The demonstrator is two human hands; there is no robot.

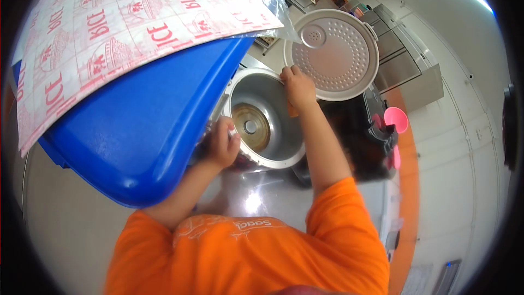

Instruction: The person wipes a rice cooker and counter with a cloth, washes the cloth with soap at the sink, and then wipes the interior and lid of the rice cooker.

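A large rice cooker [295, 158] stands uncovered in front of me, with a bare metal inside. At its bottom a stained, brownish heating plate [261, 136] surrounds a round central button. My right hand [299, 88] is closed at the far right rim, beside the lid. A small orange piece [292, 111] shows under that hand, against the inner wall; its kind is unclear. My left hand [222, 143] is closed at the cooker's left outer edge, fingers curled by the rim. The dimpled inner face of the raised lid [338, 57] is turned towards me.
A big blue plastic tub or lid [147, 114] fills the left, close to my left forearm. Over it lies a sheet printed with "RICE" [136, 8] and clear plastic. A black appliance [349, 136] and pink scoops [396, 119] are at the right. The steel counter [245, 186] shines below.
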